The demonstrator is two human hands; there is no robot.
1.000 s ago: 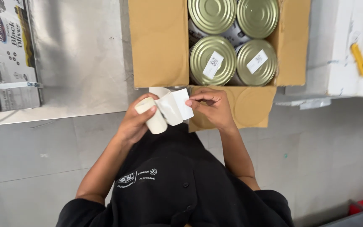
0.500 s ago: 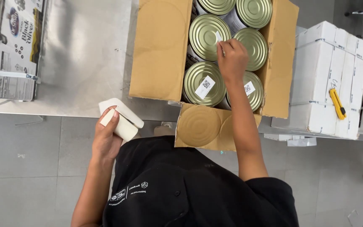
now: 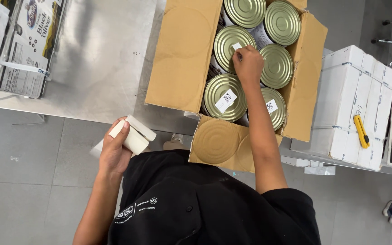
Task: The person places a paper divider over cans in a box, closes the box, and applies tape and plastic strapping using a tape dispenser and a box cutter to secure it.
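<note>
The right hand (image 3: 247, 65) is reaching into the open brown cardboard box (image 3: 178, 59), its fingertips pressing a small white sticker (image 3: 237, 46) onto the lid of a large gold-coloured round tin (image 3: 227, 41) in the middle row. The left hand (image 3: 114, 149) is hanging below the edge of the steel worktop (image 3: 100, 54), fingers wrapped around a white roll of labels (image 3: 132, 135). The two hands are well apart. Two tins nearest the person are carrying white labels (image 3: 226, 100) already. A yellow utility knife (image 3: 361, 131) is lying on the white cartons (image 3: 355, 104) to the right of the box.
</note>
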